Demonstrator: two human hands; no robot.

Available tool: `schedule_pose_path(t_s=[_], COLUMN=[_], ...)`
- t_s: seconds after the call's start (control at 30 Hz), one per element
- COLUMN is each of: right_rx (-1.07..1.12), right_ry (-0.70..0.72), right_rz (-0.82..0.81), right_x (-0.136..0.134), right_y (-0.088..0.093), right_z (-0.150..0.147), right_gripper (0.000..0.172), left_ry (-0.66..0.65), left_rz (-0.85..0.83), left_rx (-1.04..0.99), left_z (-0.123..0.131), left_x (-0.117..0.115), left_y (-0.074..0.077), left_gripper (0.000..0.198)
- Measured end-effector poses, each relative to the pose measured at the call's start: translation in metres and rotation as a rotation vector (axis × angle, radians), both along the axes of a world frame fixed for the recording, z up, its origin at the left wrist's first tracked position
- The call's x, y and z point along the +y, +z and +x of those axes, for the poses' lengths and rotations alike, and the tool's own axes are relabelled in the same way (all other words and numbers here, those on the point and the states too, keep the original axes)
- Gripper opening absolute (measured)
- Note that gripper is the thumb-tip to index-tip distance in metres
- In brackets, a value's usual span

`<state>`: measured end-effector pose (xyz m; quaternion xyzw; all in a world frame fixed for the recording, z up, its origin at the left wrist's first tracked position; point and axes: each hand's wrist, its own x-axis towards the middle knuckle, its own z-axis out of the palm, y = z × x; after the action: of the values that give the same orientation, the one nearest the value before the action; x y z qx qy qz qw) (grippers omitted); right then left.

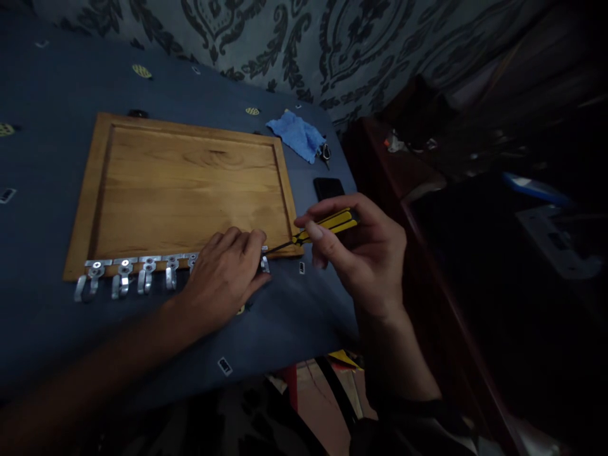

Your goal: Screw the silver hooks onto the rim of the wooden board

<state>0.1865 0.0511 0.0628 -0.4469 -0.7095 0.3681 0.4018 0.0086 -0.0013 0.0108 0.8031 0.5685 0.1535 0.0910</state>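
Observation:
A framed wooden panel (190,183) lies flat on the bed-like blue cloth surface. Along its near edge runs a metal hook rail (137,261) with several silver double hooks and screws in the visible mounts. My left hand (228,272) is closed over the right part of the rail, fingers on top and thumb below, hiding some hooks. In my right hand (365,250) is a screwdriver (332,225) with a yellow and black handle, pinched by thumb and fingers. Its shaft slants down left to the rail's right end, beside my left fingertips; the exact contact is hidden.
Beyond the panel's right side lie a blue cloth (298,134), keys (325,154) and a dark phone-like object (329,188). A patterned wall (294,44) closes off the back. Dark reddish furniture (380,158) stands at the right, with a blue-handled item (536,188) beyond.

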Motion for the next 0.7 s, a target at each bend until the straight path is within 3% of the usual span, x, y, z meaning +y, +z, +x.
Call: schedule_pose_path(t_s=[0.37, 0.5, 0.7], right_rx=[0.088, 0.083, 0.124], right_ry=[0.189, 0.162, 0.076], right_rz=[-0.047, 0.005, 0.022], right_x=[0.006, 0.007, 0.006], right_y=[0.005, 0.001, -0.005], right_z=[0.004, 0.001, -0.008], right_gripper=[0.023, 0.016, 0.024], left_ry=[0.021, 0.014, 0.019], left_rz=[0.002, 0.000, -0.050], left_rx=[-0.007, -0.019, -0.043], left_z=[0.001, 0.001, 0.001], left_x=[0.000, -0.001, 0.001], left_y=[-0.003, -0.003, 0.000], left_gripper=[0.038, 0.038, 0.039])
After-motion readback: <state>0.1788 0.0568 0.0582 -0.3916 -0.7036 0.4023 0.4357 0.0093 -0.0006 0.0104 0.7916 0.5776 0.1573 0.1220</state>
